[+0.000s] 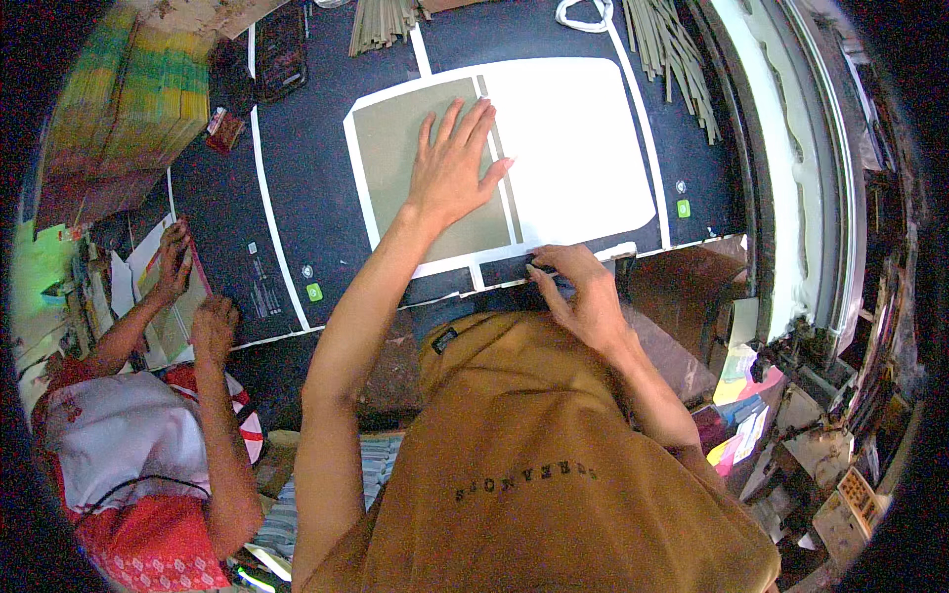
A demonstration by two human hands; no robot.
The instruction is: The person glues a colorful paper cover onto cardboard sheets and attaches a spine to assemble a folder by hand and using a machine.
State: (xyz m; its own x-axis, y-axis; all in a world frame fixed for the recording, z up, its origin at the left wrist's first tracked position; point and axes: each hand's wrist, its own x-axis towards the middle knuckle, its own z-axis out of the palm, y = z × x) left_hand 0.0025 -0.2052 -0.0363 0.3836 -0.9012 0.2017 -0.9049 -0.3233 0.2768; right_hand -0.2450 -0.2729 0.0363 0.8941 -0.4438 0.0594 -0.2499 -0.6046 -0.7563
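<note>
A white sheet (pixel 583 148) with cut corners lies on the dark table. On its left half rests a grey board (pixel 384 158), and beside the board's right edge runs a narrow grey strip (pixel 505 203). My left hand (pixel 453 173) is pressed flat over the board and the strip, its fingers spread and pointing away from me. Down at the sheet's near edge, by the table's front, my right hand (pixel 585 292) is bent with thumb and forefinger close together. Whatever sits between those fingertips is too small to make out.
Bundles of grey strips (pixel 677 69) lie at the far right and far middle. A white ring-shaped roll (pixel 583 14) is at the back. On the left, a co-worker's hands (pixel 213 331) handle a sheet, near a tall stack of yellow-green paper (pixel 138 99). A pale machine frame (pixel 801 168) borders the right.
</note>
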